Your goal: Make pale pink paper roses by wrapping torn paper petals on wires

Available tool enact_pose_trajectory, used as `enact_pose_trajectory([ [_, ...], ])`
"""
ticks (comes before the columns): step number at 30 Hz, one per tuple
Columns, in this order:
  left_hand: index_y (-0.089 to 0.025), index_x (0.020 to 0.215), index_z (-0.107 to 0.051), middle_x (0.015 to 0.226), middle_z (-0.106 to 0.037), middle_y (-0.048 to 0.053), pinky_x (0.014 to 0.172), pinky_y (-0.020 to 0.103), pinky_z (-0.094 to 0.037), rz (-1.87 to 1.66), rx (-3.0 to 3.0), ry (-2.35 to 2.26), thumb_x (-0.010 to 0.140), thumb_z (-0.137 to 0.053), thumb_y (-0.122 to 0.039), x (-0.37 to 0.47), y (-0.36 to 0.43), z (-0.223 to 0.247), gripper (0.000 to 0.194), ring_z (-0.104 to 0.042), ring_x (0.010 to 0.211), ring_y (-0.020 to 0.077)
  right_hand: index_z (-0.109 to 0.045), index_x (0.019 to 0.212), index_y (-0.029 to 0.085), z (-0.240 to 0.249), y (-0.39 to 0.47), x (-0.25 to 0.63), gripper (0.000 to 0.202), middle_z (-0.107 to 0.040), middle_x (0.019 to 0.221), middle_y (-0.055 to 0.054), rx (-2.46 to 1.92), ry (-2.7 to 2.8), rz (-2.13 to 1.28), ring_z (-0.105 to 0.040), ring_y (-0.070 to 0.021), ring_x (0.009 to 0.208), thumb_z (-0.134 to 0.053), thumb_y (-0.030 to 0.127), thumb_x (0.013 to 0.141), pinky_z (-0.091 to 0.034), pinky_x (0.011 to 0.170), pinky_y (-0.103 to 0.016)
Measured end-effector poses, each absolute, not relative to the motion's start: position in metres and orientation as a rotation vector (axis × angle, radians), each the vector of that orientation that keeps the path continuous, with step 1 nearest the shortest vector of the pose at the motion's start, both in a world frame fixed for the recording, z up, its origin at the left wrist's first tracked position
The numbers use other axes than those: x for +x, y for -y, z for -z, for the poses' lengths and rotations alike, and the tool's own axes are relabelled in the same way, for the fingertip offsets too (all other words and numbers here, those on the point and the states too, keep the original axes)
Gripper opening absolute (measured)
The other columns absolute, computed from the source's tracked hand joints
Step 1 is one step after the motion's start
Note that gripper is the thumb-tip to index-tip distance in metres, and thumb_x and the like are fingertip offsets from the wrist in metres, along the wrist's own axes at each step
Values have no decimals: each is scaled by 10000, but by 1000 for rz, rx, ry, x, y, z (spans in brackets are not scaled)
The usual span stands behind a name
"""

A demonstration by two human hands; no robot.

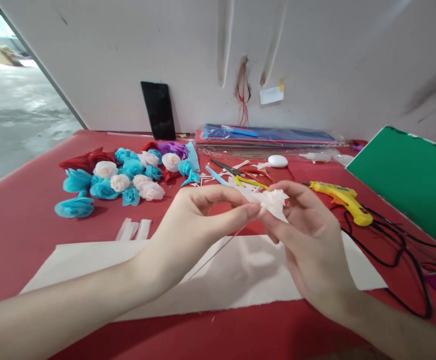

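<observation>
Between my two hands is a small pale pink paper flower (pixel 275 201), held up over the table. My left hand (pixel 206 215) pinches its left side between thumb and forefinger. From the right, my right hand (pixel 306 240) grips it with the thumb in front and the fingers behind. A thin thread or wire (pixel 214 257) hangs down to the left beneath my left thumb. Under both hands lies a long sheet of pale paper (pixel 101 262). Two short pale strips (pixel 133 230) lie just behind that sheet.
Several blue, pink, red and purple flowers (pixel 131 167) cluster at the left. Scissors (pixel 236 171) and paper scraps lie behind my hands. A yellow glue gun (pixel 343 197) with a black cable (pixel 401 240) is at right, near a green board (pixel 409 175). A phone (pixel 158 111) leans on the wall.
</observation>
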State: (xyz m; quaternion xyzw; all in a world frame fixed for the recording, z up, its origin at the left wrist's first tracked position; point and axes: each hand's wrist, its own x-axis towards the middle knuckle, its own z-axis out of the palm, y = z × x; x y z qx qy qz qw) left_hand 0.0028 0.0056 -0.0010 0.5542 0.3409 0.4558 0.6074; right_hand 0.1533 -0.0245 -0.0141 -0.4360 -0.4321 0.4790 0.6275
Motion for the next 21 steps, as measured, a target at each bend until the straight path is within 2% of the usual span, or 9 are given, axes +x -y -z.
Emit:
enact_pose_trajectory([
  [3, -218, 593, -722, 601, -696, -75, 535, 100, -471, -1053, 1331, -836, 771, -732, -175, 1, -8, -3, 184, -608, 569, 53, -665, 945, 355, 13, 21, 157, 383, -558, 870, 55, -980, 1208, -818, -500, -104, 658, -801, 115, 679, -468, 595, -240],
  [9, -214, 636, -750, 645, -726, -60, 526, 125, -465, -1021, 1421, -883, 746, -741, -188, 1, -13, -6, 113, -618, 576, 68, -632, 977, 329, 13, 17, 162, 302, -565, 994, 32, -986, 1482, -546, -519, -145, 833, -723, 118, 781, -451, 735, -294],
  [13, -212, 653, -756, 684, -741, -48, 571, 131, -494, -1023, 1400, -890, 745, -734, -185, 1, -15, -4, 98, -641, 623, 84, -633, 958, 315, 15, 18, 162, 250, -570, 949, 25, -1024, 1432, -630, -528, -153, 851, -715, 149, 790, -458, 722, -291],
  [17, -207, 641, -755, 652, -739, -37, 559, 138, -494, -1043, 1374, -914, 740, -740, -186, 1, -15, -2, 102, -646, 612, 95, -644, 922, 298, 14, 16, 159, 255, -576, 894, 32, -1116, 1257, -838, -523, -129, 759, -775, 205, 724, -458, 635, -250],
  [21, -214, 657, -754, 701, -765, -30, 635, 145, -530, -1068, 1324, -885, 764, -736, -171, 3, -14, 0, 117, -693, 703, 117, -672, 784, 250, 14, 15, 155, 118, -566, 747, 37, -1171, 1102, -1093, -479, -103, 643, -770, 294, 736, -428, 576, -223],
])
